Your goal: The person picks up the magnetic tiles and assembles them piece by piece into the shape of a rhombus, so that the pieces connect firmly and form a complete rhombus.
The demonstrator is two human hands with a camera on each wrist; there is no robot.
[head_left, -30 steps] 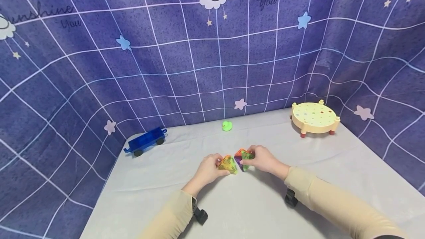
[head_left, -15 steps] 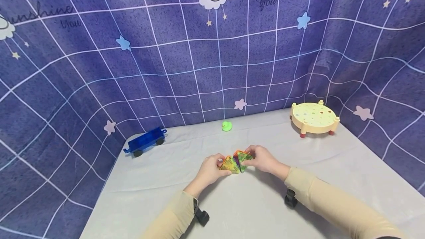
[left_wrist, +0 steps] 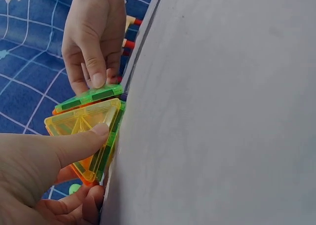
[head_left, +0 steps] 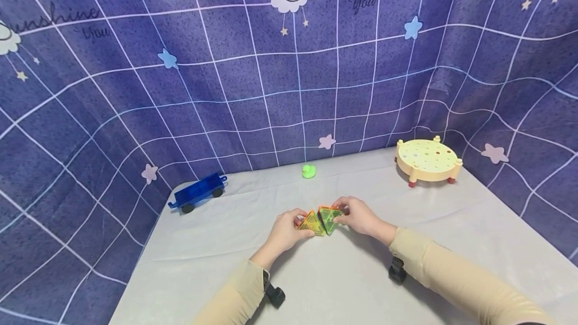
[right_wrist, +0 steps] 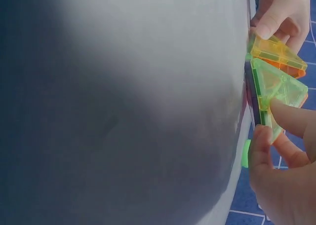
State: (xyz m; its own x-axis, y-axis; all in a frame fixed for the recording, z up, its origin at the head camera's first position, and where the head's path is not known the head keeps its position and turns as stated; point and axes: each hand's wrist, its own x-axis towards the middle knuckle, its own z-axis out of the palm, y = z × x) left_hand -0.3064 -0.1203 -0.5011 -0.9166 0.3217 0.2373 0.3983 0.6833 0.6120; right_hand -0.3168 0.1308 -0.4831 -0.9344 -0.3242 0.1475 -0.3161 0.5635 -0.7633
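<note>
My left hand (head_left: 284, 232) pinches a small pyramid of translucent magnetic tiles (head_left: 311, 223), its yellow triangle turned toward me. In the left wrist view the thumb presses the yellow tile (left_wrist: 84, 119), with a green edge and some orange beside it. Opposite, my right hand (head_left: 360, 217) grips a second tile pyramid (head_left: 331, 220). Its green triangle (right_wrist: 281, 87) faces the right wrist camera, and a dark purple tile (right_wrist: 251, 89) shows along its side. The two pyramids stand side by side close over the table, their near edges almost together. The curled fingers partly cover both.
A green toy duck (head_left: 309, 171) sits behind the hands. At the back left is a blue toy wagon (head_left: 198, 193) with black wheels. A cream round toy table (head_left: 428, 160) with red feet stands at the back right. A patterned purple curtain (head_left: 253, 79) closes off the back.
The gap between the two pyramids has narrowed as the left one moved slightly right. The right hand has turned its pyramid, so the green triangle shows more fully.
</note>
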